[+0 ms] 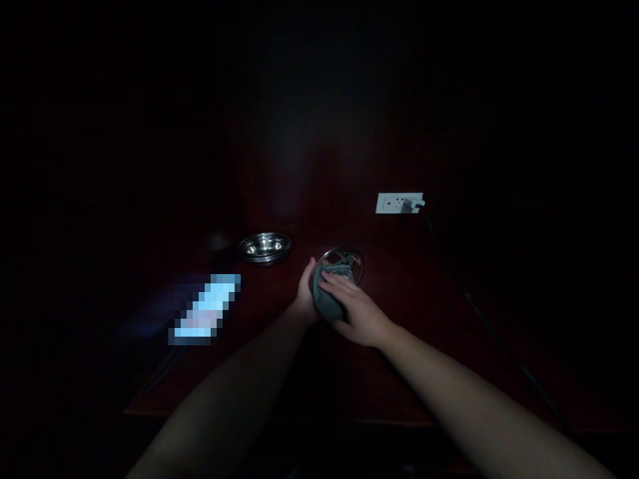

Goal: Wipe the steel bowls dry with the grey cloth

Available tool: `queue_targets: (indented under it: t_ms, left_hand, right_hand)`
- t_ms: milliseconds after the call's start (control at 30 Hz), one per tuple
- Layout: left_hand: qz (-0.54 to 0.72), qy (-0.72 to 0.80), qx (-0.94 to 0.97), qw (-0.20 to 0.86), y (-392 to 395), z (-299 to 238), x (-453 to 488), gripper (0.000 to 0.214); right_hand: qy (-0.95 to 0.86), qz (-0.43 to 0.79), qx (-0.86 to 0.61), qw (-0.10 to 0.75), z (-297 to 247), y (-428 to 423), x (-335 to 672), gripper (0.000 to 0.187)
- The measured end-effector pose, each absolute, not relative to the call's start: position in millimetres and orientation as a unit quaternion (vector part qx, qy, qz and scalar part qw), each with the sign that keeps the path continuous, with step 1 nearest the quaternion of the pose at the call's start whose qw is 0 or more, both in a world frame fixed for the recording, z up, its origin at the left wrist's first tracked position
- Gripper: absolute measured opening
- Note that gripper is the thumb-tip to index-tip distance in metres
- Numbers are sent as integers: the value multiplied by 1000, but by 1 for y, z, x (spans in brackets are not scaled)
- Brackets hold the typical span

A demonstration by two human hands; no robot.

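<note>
The scene is very dark. My left hand (305, 291) grips the near left rim of a small steel bowl (349, 256), tilting it up off the dark red table (399, 372). My right hand (355, 311) presses a grey cloth (330, 299) against the bowl, fingers closed over the cloth. A second steel bowl (264, 247) sits upright on the table to the left, apart from both hands.
A white power strip (397, 202) with a plug lies at the back right, and its dark cable (479, 313) runs toward the near right. A bright pixelated patch (206, 310) glows on the left. The table's front edge (249, 416) is close to me.
</note>
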State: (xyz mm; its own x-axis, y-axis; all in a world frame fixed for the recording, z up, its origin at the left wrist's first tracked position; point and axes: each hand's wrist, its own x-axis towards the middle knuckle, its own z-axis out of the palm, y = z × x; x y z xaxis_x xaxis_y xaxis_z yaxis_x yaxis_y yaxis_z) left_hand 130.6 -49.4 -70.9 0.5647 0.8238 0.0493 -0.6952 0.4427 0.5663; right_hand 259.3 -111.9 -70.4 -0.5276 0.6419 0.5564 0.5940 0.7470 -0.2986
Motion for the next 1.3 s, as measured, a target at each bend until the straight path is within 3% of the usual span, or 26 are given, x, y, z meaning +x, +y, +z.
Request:
queue_targets:
  t_ms: [133, 333, 533, 933, 1300]
  left_hand:
    - [433, 132, 286, 844, -51, -71, 132, 58]
    - [491, 158, 287, 807, -55, -69, 137, 39]
    - [449, 130, 303, 830, -57, -69, 134, 67]
    - [470, 159, 314, 809, -58, -72, 131, 55]
    - [477, 154, 298, 812, -65, -66, 131, 65]
  right_hand:
    - [-862, 10, -375, 341, -74, -109, 259, 75]
    - [-841, -31, -423, 335, -79, -106, 260, 70]
    - [-842, -45, -432, 319, -90, -105, 256, 67]
    - [-846, -47, -435, 306, -92, -108, 250, 69]
    - [-855, -62, -426, 291, -91, -111, 250, 73]
